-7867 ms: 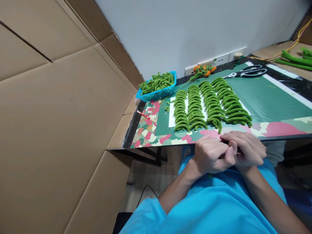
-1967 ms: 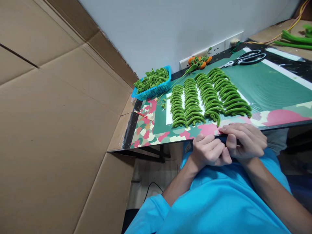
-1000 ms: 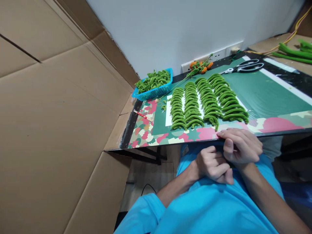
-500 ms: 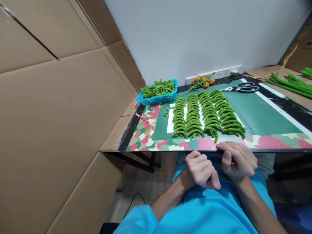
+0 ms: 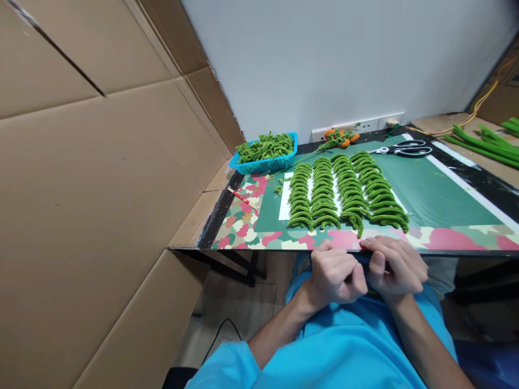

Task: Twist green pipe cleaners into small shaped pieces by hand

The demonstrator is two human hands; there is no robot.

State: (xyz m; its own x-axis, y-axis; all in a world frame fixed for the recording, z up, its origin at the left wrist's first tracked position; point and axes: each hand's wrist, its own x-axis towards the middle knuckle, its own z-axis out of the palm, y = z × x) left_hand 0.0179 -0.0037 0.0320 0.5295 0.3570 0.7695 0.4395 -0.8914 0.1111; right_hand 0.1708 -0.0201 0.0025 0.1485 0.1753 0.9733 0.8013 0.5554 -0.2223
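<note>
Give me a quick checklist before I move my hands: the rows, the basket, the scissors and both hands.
1. Curved green pieces in four rows: ok.
2. All of them within the white sheet: not ok; the lower ends reach past it onto the mat.
3. Blue basket upright: ok, heaped with green pieces.
4. Scissors lying on the mat, out of the hands: ok.
5. Left hand holding nothing: cannot tell, fingers curled in.
6. Right hand holding nothing: cannot tell, palm side hidden.
</note>
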